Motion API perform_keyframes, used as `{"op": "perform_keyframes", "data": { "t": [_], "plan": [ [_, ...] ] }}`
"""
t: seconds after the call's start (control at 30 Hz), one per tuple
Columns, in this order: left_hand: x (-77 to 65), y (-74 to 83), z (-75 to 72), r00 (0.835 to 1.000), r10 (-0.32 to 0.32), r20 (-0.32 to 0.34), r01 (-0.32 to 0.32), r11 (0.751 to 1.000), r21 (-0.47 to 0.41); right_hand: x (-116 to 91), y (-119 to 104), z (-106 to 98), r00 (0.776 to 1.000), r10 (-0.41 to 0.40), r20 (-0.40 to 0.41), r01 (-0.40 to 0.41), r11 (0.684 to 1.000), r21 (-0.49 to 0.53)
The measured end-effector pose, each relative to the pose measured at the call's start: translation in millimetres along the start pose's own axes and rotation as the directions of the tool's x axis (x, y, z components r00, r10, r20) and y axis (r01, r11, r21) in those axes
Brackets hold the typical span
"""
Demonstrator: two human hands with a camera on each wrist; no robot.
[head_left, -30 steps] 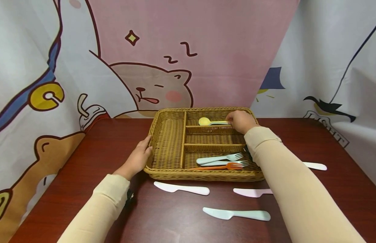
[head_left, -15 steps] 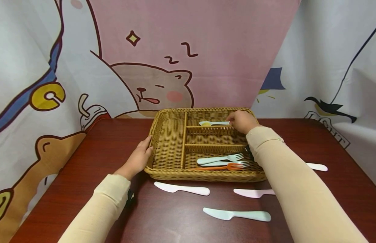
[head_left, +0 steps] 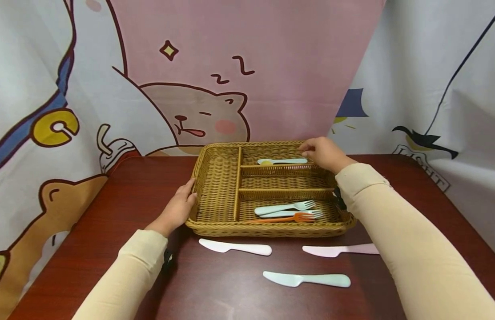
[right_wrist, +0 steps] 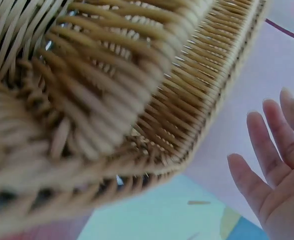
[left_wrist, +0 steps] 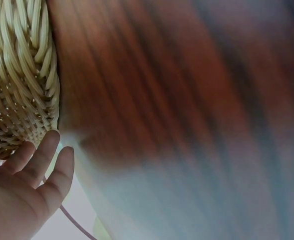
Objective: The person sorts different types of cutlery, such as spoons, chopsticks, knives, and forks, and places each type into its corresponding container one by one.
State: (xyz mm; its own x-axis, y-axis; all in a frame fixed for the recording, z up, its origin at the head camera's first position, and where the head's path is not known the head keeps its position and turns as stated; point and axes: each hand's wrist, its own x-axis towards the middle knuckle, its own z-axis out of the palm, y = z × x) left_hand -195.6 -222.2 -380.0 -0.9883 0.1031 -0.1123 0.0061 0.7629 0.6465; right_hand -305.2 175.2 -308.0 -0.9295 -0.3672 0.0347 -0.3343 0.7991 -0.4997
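A wicker cutlery basket (head_left: 271, 230) with several compartments sits on the table. My left hand (head_left: 177, 209) rests against its left rim, and in the left wrist view the fingers (left_wrist: 42, 160) lie at the woven side. My right hand (head_left: 325, 153) hovers over the back right corner, holding nothing; the right wrist view has its fingers (right_wrist: 264, 145) spread outside the rim. A pale blue spoon (head_left: 289, 161) lies in the back compartment, with a yellow spoon's bowl (head_left: 266, 163) beside it. The front compartment holds an orange fork (head_left: 299, 218) and two pale green forks (head_left: 285, 207).
In front of the basket lie a white knife (head_left: 247, 247), a pink knife (head_left: 331, 251) partly covered by my right sleeve, and a pale green knife (head_left: 315, 279). A printed curtain (head_left: 287, 80) hangs behind the table (head_left: 123, 200).
My right hand has let go of the yellow spoon in the back compartment and moved up and right. The left hand stays at the rim.
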Motion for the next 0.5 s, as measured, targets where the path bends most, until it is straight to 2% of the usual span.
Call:
{"op": "perform_keyframes", "data": {
  "t": [0.23, 0.5],
  "plan": [
    [-1.5, 0.7, -1.4, 1.0, 0.003, 0.003, -0.003, 1.0, -0.002, -21, 6, -17, 0.999, 0.019, -0.035, -0.017, 0.998, 0.064],
    [-0.7, 1.8, -0.7, 1.0, 0.004, 0.007, -0.004, 1.0, 0.004, -51, 25, -24, 0.997, 0.028, -0.075, -0.025, 0.999, 0.041]
  ]
}}
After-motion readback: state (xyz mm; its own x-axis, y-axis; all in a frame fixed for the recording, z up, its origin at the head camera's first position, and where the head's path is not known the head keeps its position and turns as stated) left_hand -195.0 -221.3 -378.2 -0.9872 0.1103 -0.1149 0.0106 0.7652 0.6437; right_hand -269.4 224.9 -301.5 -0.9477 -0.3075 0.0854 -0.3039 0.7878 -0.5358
